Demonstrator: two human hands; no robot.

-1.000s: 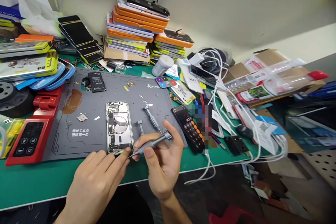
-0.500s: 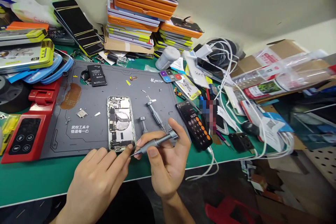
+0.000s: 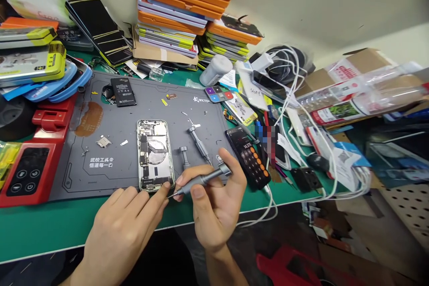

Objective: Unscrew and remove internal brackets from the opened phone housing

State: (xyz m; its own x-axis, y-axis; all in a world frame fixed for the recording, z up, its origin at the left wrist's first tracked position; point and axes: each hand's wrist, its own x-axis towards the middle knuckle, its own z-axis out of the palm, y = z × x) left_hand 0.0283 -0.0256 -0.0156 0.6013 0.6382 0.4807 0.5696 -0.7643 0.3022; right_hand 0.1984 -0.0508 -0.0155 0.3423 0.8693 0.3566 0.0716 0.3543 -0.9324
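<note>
An opened phone (image 3: 155, 154) with bare inner parts lies on the grey mat (image 3: 117, 138). At its lower edge, my left hand (image 3: 129, 221) has its fingers extended, the index fingertip touching the bottom right corner. My right hand (image 3: 214, 201) grips a grey screwdriver (image 3: 201, 182), its thin tip pointing left beside my left fingertips, at the phone's bottom edge. Two more screwdrivers, one long (image 3: 199, 144) and one short (image 3: 183, 156), lie right of the phone. A black battery (image 3: 124, 92) and a small metal piece (image 3: 103, 141) rest on the mat.
A phone showing a calculator (image 3: 250, 156) lies to the right, with white cables (image 3: 295, 94) beyond it. Stacked orange cases (image 3: 186, 4) stand at the back. A red device (image 3: 31, 172) is at the left. The green table's front edge (image 3: 40, 254) runs below my hands.
The view has shifted slightly. My hands keep nearly the same pose at the phone's lower edge, and the screwdriver's handle end sits slightly further right.
</note>
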